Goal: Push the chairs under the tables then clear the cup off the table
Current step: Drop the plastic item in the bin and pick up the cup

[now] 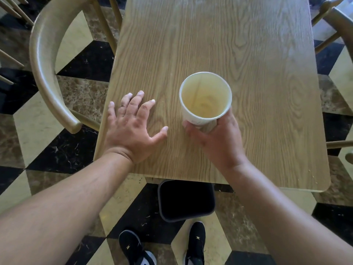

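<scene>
A white paper cup (205,96) with a stained, empty inside is held over the wooden table (238,44), near its front half. My right hand (215,142) is wrapped around the cup's lower wall from below. My left hand (131,127) lies flat on the table's front left corner, fingers spread, holding nothing. A curved-back wooden chair (45,60) stands at the table's left side, its seat hidden under the tabletop. Part of another chair (332,22) shows at the table's right side.
A dark open bin (186,199) stands on the floor just below the table's near edge, in front of my two black shoes (196,243). The floor is tiled in black, yellow and brown marble (76,150). More chair legs (11,10) show at the far left.
</scene>
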